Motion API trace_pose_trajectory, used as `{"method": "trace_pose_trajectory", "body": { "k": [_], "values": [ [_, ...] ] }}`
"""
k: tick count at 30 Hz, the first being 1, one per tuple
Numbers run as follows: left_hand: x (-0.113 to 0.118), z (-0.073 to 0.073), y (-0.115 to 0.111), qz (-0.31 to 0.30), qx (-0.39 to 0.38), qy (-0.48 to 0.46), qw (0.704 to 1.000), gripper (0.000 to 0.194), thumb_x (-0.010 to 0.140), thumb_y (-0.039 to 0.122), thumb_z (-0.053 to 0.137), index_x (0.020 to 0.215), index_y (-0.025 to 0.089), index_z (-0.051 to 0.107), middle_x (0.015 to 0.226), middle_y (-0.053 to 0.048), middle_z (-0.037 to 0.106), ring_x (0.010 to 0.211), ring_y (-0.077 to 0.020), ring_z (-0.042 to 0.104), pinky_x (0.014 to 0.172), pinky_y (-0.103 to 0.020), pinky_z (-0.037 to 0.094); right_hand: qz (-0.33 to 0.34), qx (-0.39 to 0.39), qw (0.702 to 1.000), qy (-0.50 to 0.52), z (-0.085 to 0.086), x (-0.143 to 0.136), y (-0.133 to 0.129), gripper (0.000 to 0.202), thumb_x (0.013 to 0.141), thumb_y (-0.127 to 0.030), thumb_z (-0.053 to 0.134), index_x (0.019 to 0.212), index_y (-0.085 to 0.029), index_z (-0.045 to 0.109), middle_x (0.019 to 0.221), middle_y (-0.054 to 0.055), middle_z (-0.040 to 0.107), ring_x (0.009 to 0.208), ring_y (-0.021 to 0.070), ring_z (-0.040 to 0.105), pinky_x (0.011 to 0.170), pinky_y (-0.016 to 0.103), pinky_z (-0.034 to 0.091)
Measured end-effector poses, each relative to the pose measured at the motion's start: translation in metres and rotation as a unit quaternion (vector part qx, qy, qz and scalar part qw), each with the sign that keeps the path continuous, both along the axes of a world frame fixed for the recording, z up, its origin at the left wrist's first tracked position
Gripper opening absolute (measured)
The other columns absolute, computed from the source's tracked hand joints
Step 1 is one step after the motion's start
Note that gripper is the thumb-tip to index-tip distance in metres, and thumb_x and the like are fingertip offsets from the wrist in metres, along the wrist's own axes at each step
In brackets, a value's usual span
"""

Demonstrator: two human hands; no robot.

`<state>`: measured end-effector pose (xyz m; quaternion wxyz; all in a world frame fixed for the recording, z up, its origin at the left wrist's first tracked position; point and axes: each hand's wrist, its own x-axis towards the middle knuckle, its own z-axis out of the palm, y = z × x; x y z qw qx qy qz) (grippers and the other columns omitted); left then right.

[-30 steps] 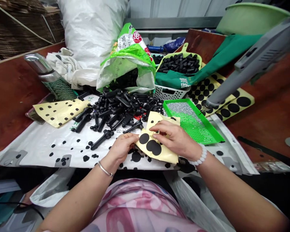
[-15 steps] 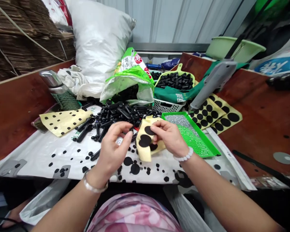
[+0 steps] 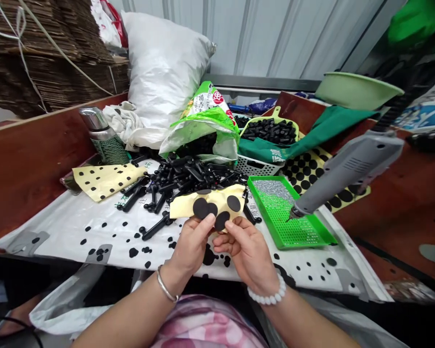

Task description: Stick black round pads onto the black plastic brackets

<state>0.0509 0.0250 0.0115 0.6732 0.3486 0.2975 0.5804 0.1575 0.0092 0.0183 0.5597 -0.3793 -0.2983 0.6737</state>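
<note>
Between my hands is a yellow backing sheet (image 3: 183,205) with several round black stickers, bent and held up above the table's front part. My left hand (image 3: 193,245) grips its lower edge, the thumb lying over a black sticker. At the sheet's lower right, my right hand (image 3: 249,247) pinches the edge beside another round sticker; whether that sticker is lifting cannot be told. Behind the sheet lies a heap of black plastic handle-like parts (image 3: 192,171), partly covered by it. One such part (image 3: 155,227) lies apart, left of my left hand.
A grey electric screwdriver (image 3: 342,171) hangs at the right above a green tray (image 3: 255,193) of small screws. More sticker sheets (image 3: 105,181) lie left and right. Behind stand a flask (image 3: 107,137), an open green-white bag (image 3: 203,116) and a scoop of black pieces (image 3: 270,131). Loose black dots litter the tabletop.
My left hand has come right and down to grip the sheet, which has turned from upright to sideways. My right hand has lowered. The view has shifted; the screwdriver now hangs over the tray.
</note>
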Motion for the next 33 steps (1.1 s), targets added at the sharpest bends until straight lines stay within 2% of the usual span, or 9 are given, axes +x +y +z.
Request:
{"method": "trace_pose_trajectory", "body": {
  "k": [2,4,6,8,11,20,27,30,33],
  "values": [
    [0.006,0.002,0.004,0.032,-0.036,-0.029,0.998,0.018,0.069,0.032,0.070,0.065,0.014,0.067,0.065,0.000,0.066,0.062,-0.0100,0.056,0.065,-0.021,0.045,-0.012,0.038,0.993,-0.109,-0.005,0.008,-0.001,0.021,0.072,-0.033,0.066,0.075,-0.018,0.053,0.063,-0.002,0.063,0.043,0.0092,0.058,0.043,0.022,0.052],
    [0.011,0.001,0.007,0.064,-0.073,-0.041,0.994,0.018,0.065,0.030,0.073,0.062,0.013,0.067,0.063,0.000,0.066,0.060,-0.0090,0.056,0.061,-0.020,0.044,-0.091,0.135,0.954,-0.253,-0.006,0.017,-0.002,0.014,0.075,-0.030,0.064,0.077,-0.018,0.056,0.066,-0.001,0.061,0.047,0.0092,0.056,0.047,0.023,0.051],
    [0.014,-0.001,0.009,0.070,-0.099,-0.041,0.992,0.019,0.064,0.030,0.074,0.064,0.013,0.067,0.067,-0.001,0.067,0.062,-0.0097,0.058,0.060,-0.020,0.045,-0.182,0.270,0.864,-0.384,-0.006,0.025,-0.002,0.005,0.077,-0.022,0.061,0.082,-0.020,0.059,0.072,0.001,0.061,0.059,0.0119,0.058,0.055,0.025,0.051],
    [0.015,-0.003,0.009,0.050,-0.100,-0.033,0.993,0.019,0.066,0.031,0.072,0.065,0.013,0.068,0.068,-0.002,0.068,0.062,-0.0106,0.059,0.060,-0.022,0.046,-0.208,0.372,0.772,-0.471,-0.005,0.029,0.000,0.012,0.079,-0.016,0.058,0.089,-0.020,0.062,0.081,0.005,0.062,0.071,0.0149,0.059,0.063,0.028,0.051],
    [0.016,-0.005,0.005,0.034,-0.077,-0.015,0.996,0.018,0.068,0.033,0.070,0.068,0.014,0.069,0.069,-0.002,0.069,0.063,-0.0118,0.060,0.063,-0.025,0.048,-0.182,0.404,0.697,-0.564,-0.006,0.029,0.007,0.020,0.082,-0.018,0.053,0.099,-0.018,0.064,0.087,0.009,0.062,0.075,0.0173,0.060,0.064,0.030,0.051],
    [0.016,-0.016,0.003,0.081,-0.061,0.053,0.993,0.019,0.070,0.034,0.068,0.074,0.016,0.069,0.072,0.000,0.069,0.064,-0.0127,0.060,0.061,-0.026,0.051,-0.186,0.409,0.612,-0.651,-0.010,0.029,0.013,0.017,0.084,-0.019,0.051,0.093,-0.017,0.065,0.084,0.009,0.062,0.073,0.0169,0.060,0.065,0.029,0.049],
    [0.023,-0.003,0.003,0.061,-0.134,0.021,0.989,0.023,0.064,0.036,0.072,0.070,0.015,0.065,0.064,-0.001,0.067,0.061,-0.0147,0.062,0.055,-0.025,0.050,-0.210,0.485,0.479,-0.701,-0.017,0.032,0.008,0.017,0.083,-0.012,0.049,0.091,-0.017,0.062,0.076,0.009,0.065,0.065,0.0173,0.057,0.057,0.031,0.041],
    [0.022,0.000,0.003,0.047,-0.144,0.014,0.988,0.024,0.064,0.036,0.072,0.069,0.014,0.066,0.064,-0.002,0.068,0.065,-0.0167,0.064,0.058,-0.026,0.050,-0.162,0.509,0.473,-0.701,-0.025,0.029,-0.002,0.018,0.082,-0.010,0.047,0.092,-0.018,0.060,0.077,0.009,0.065,0.064,0.0176,0.056,0.056,0.032,0.039],
    [0.022,0.001,0.006,0.048,-0.140,0.018,0.989,0.025,0.065,0.038,0.071,0.068,0.013,0.066,0.062,-0.003,0.067,0.061,-0.0168,0.064,0.057,-0.027,0.051,-0.101,0.534,0.511,-0.666,-0.027,0.030,-0.015,0.021,0.080,-0.007,0.049,0.095,-0.018,0.057,0.076,0.007,0.064,0.065,0.0176,0.055,0.055,0.031,0.039]
  ]
}}
